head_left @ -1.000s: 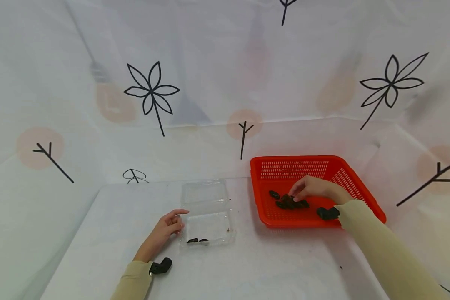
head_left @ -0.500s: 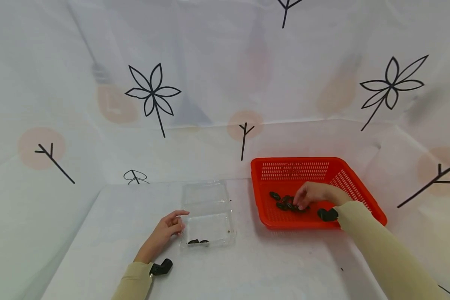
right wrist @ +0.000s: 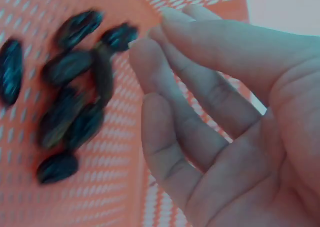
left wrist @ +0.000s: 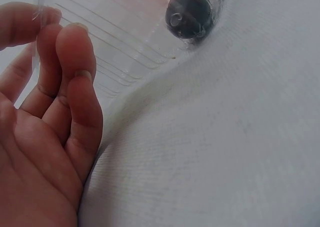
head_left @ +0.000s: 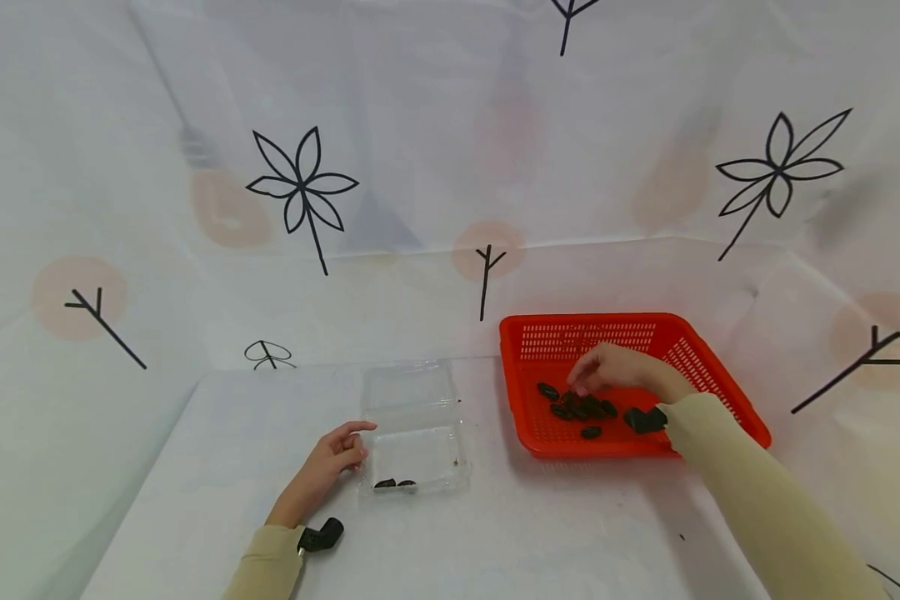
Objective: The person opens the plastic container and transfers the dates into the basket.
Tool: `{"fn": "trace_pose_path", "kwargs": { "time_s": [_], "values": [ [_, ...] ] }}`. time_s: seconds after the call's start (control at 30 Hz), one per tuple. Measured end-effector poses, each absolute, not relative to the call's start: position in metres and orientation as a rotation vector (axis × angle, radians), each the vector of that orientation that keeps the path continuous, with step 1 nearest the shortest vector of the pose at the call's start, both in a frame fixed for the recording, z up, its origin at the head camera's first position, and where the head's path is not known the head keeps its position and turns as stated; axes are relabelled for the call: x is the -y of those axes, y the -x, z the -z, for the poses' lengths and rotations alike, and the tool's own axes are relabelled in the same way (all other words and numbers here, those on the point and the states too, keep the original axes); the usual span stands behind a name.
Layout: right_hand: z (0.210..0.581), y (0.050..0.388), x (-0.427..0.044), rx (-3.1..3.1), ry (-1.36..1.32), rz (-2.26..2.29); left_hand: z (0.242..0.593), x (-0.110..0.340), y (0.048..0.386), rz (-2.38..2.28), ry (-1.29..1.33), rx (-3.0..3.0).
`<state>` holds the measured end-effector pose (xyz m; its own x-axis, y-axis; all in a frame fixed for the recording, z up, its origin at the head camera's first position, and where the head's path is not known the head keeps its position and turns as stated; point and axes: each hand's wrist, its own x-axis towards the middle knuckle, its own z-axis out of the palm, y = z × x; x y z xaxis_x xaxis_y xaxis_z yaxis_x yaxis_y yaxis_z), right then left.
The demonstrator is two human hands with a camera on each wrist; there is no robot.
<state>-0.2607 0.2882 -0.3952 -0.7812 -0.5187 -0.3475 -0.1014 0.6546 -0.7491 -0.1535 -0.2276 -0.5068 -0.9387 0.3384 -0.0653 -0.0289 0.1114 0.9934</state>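
Observation:
In the head view my left hand (head_left: 337, 454) is at the left side of a clear plastic box (head_left: 414, 450), its lid folded open at the back. The left wrist view shows the box's edge running between the curled fingers (left wrist: 85, 102). Two dark oval pieces (head_left: 394, 483) lie along the box's front. My right hand (head_left: 611, 367) hovers in the red basket (head_left: 540, 433), above a cluster of dark, glossy oval pieces (head_left: 581, 406). In the right wrist view its fingers (right wrist: 157, 117) curve loosely, a gap between thumb and fingertips, holding nothing visible.
The basket has slotted walls and stands at the back right of the white-covered table (head_left: 532, 542). A white printed cloth (head_left: 420, 183) hangs behind. One dark piece (head_left: 591, 432) lies apart near the basket's front; a small speck (head_left: 682, 537) marks the table.
My right hand has shifted left and up from the cluster's right side. One dark piece now lies apart toward the basket's front. The left hand and box have not moved.

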Motion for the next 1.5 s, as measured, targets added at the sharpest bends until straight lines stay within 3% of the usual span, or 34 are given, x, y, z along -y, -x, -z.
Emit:
{"fn": "trace_pose_path", "kwargs": {
  "time_s": [0.33, 0.67, 1.5],
  "values": [
    [0.368, 0.256, -0.233, -2.345, 0.626, 1.137, 0.508, 0.227, 0.153, -1.893, -0.292, -2.122],
    [0.364, 0.251, -0.170, -2.296, 0.738, 1.133, 0.508, 0.226, 0.152, -1.881, -0.276, -2.130],
    [0.421, 0.239, -0.029, -2.023, 0.835, 0.791, 0.510, 0.226, 0.153, -1.869, -0.233, -2.159]
  ]
}}
